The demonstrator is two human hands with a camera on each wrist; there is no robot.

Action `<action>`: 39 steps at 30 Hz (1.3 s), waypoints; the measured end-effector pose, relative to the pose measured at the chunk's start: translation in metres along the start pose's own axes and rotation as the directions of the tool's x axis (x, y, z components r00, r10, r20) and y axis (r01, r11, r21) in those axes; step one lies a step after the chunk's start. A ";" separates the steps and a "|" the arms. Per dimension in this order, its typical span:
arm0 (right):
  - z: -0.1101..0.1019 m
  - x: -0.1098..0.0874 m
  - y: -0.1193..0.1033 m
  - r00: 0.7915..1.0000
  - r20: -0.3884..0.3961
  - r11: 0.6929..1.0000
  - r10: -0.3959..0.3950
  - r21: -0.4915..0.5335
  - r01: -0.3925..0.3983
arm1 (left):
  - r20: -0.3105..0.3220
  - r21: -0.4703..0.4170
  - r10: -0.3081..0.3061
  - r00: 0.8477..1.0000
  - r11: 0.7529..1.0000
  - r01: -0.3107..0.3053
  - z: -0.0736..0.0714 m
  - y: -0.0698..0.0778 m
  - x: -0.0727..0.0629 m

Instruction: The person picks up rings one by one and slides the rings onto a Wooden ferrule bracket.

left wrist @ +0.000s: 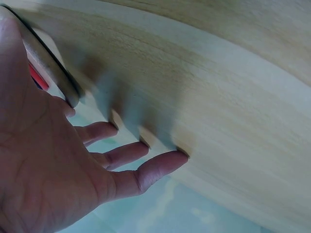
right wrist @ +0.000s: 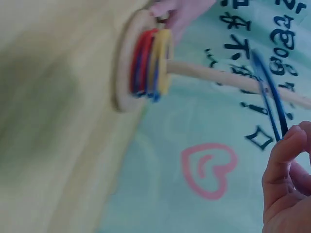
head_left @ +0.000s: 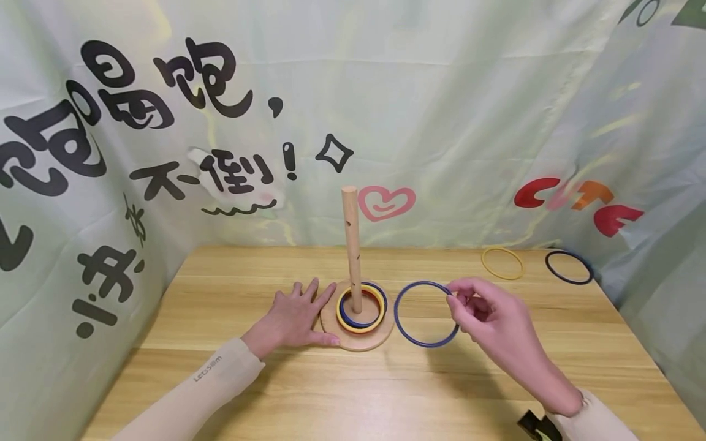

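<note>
A wooden peg (head_left: 353, 251) rises from a round wooden base (head_left: 358, 343) on the table. Around its foot lie several stacked rings, a yellow ring (head_left: 341, 315) on top, with blue and red ones also showing in the right wrist view. My left hand (head_left: 295, 318) rests at the base's left edge, fingers spread, thumb along the near rim. To the right of the base, my right hand (head_left: 496, 321) pinches a blue ring (head_left: 398, 312) between thumb and fingers. That ring is held up off the table, apart from the peg in the head view.
Toward the back right of the table (head_left: 265, 392) lie a loose yellow ring (head_left: 483, 264) and a dark blue ring (head_left: 590, 269). A printed cloth (head_left: 469, 122) hangs behind the table and along its sides.
</note>
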State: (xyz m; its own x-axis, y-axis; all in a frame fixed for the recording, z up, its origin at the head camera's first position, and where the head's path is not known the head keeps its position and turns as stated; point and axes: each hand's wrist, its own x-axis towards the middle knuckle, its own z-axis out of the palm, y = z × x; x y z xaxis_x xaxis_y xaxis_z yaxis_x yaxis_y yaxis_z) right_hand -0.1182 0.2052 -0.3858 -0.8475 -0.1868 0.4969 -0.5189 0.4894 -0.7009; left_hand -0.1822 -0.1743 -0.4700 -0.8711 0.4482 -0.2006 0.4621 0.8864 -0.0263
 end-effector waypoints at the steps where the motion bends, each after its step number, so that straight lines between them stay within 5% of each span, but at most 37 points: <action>1: 0.001 0.004 -0.005 1.000 -0.005 1.000 0.001 0.023 -0.001 | 0.000 0.000 0.000 1.000 1.000 0.000 0.000 0.000 0.000; 12: 0.013 0.047 -0.051 0.994 -0.083 0.965 -0.066 0.247 0.085 | 0.001 -0.004 0.008 1.000 1.000 -0.008 -0.002 0.001 0.000; 24: 0.026 0.090 -0.082 0.987 -0.156 0.907 0.029 0.419 0.039 | -0.002 -0.015 0.008 1.000 1.000 -0.008 -0.003 0.001 -0.001; 32: 0.039 0.114 -0.090 0.989 -0.149 0.878 0.022 0.475 0.052 | -0.006 -0.013 0.010 1.000 1.000 -0.010 0.000 -0.001 0.000; 39: 0.049 0.120 -0.085 0.993 -0.085 0.868 0.080 0.496 -0.028 | 0.004 -0.019 0.009 1.000 1.000 -0.009 -0.001 -0.001 -0.001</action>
State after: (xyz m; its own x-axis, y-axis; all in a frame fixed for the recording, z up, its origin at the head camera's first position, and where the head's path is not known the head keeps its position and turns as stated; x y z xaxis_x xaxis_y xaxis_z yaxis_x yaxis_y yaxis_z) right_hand -0.1817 0.0994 -0.2915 -0.8738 -0.0738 0.4806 -0.4824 0.0074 -0.8759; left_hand -0.1821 -0.1758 -0.4693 -0.8663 0.4556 -0.2051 0.4666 0.8844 -0.0064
